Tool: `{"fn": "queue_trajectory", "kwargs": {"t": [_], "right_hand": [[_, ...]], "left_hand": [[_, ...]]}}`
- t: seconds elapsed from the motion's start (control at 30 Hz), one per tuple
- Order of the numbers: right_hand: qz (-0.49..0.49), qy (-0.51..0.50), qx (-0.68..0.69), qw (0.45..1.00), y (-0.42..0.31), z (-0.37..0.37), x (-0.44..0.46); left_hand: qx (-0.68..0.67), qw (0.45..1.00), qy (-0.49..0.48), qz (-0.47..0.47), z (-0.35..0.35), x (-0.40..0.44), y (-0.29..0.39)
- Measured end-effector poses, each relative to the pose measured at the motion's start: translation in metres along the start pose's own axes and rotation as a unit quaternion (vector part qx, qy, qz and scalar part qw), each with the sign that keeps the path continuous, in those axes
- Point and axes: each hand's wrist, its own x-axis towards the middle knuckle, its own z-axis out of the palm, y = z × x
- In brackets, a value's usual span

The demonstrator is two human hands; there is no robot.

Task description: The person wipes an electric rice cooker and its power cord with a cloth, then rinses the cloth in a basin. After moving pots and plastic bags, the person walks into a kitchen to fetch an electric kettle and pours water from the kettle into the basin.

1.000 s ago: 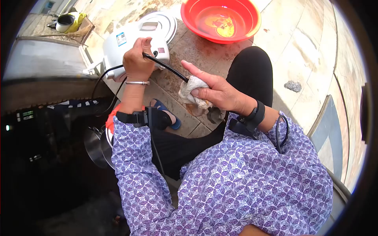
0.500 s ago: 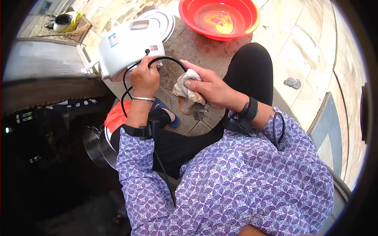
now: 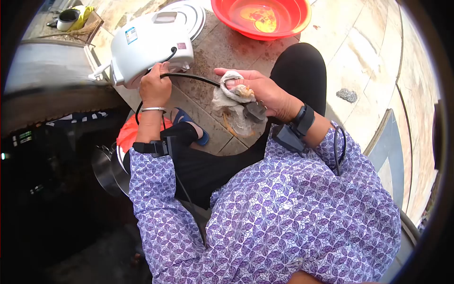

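Observation:
My left hand [image 3: 155, 87] is closed on a black power cord [image 3: 191, 75], close to the white appliance [image 3: 146, 49] that the cord comes out of; it looks like a rice cooker. From there the cord runs across to my right hand [image 3: 269, 94], which grips a stained, off-white rag [image 3: 229, 97] wrapped around it. The dark plug [image 3: 255, 112] sits at the rag's lower side, just under my right fingers. A loose part of the rag hangs below. Where the cord passes inside the rag is hidden.
A red basin [image 3: 302, 19] holding water stands ahead. Behind the appliance lies a round silvery lid or plate [image 3: 196, 21]. A grey scouring pad [image 3: 347, 95] rests on the tiles to the right. Metal pots [image 3: 105, 170] and a red bag [image 3: 130, 132] are at lower left.
My left hand has shifted left, and the cord between my hands is straighter. The rag hangs more loosely, and the plug has turned so its prongs no longer show. The view has shifted slightly.

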Motion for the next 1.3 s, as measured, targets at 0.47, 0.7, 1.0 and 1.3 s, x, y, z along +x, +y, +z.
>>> {"fn": "queue_trajectory", "kwargs": {"t": [0.47,0.7,1.0,1.3], "right_hand": [[-0.035,0.147,-0.09,0.984,0.0,-0.047,0.001],[-0.204,0.105,0.137,0.964,-0.011,-0.027,0.003],[-0.301,0.084,-0.231,0.921,-0.012,0.0,0.037],[-0.172,0.062,-0.01,0.983,0.002,-0.026,0.047]], "left_hand": [[-0.082,0.955,-0.092,0.27,-0.017,-0.059,0.087],[-0.389,0.897,-0.165,-0.131,0.005,-0.069,0.042],[-0.607,0.66,-0.346,-0.274,0.002,-0.08,0.094],[-0.586,0.757,-0.202,-0.206,0.012,-0.085,0.103]]}}
